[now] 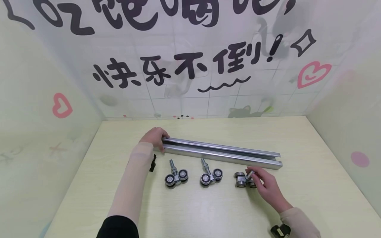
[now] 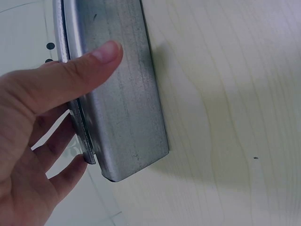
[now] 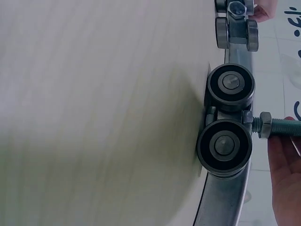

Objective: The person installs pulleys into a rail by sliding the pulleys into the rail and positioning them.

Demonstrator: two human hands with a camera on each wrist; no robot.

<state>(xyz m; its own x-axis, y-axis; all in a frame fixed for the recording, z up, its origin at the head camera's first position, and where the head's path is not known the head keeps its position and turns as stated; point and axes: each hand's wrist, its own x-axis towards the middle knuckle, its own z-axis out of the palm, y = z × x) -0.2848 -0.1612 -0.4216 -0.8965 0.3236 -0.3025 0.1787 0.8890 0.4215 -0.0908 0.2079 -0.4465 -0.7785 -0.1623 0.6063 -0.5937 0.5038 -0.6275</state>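
A long silver metal channel rail [image 1: 221, 152] lies across the pale yellow wood-grain table [image 1: 312, 185], running from the left hand [image 1: 154, 136] down toward the right; the left hand grips the rail's near-left end, and in the left wrist view the thumb [image 2: 70, 77] lies flat on the rail's brushed outer face [image 2: 122, 94] while the other fingers [image 2: 56, 150] curl round its far edge, so the hand is closed on the rail.

Three steel roller carriages with black-rimmed wheels and threaded bolts sit in a row on the table just in front of the rail; the left carriage [image 1: 176, 177] and the middle carriage [image 1: 210, 176] rest untouched, each with its bolt pointing up and away; the right carriage [image 1: 244, 180] lies beside the rail's right end, and the right hand [image 1: 268, 186] pinches its bolt between fingertips. In the right wrist view the two black wheels [image 3: 225, 117] of that carriage stand one above the other, the threaded bolt and nut [image 3: 275, 127] jut sideways, and the fingers [image 3: 287, 174] press against the bolt; the hand is closed on it.

A black strap clasp [image 1: 279, 230] shows at the right wrist above a beige sleeve [image 1: 299, 221]; printed panels with black characters and pink hearts [image 1: 312, 74] wall the table on three sides.
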